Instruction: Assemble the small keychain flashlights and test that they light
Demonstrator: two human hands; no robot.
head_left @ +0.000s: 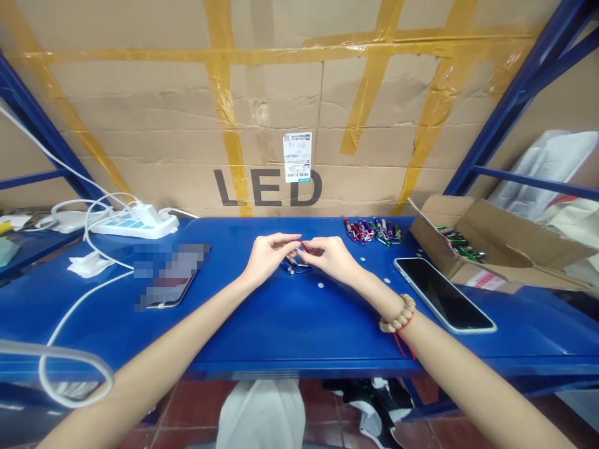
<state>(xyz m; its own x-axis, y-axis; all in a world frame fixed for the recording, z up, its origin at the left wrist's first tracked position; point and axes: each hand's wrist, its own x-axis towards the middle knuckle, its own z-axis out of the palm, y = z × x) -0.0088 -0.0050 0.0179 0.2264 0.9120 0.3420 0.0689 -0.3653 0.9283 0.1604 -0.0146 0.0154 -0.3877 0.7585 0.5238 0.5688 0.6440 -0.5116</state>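
Observation:
My left hand (267, 257) and my right hand (331, 257) meet above the middle of the blue table. The fingers of both are closed in a pinch around a small red piece (304, 246), mostly hidden by the fingertips. It resembles the red carabiner clips in the pile, but its exact kind is unclear. Just beneath my fingers lie a few small blue and silver keychain flashlights with carabiners (294, 267), partly covered. Farther right, a pile of several coloured keychain flashlights (372, 231) with carabiner clips rests near the table's back edge.
An open cardboard box (456, 265) with more metal pieces stands right, behind a phone (444, 294). Another phone (175, 277) lies left, near a white power strip (135, 223) and loose cables (63, 324). A large cardboard carton (262, 112) walls off the back.

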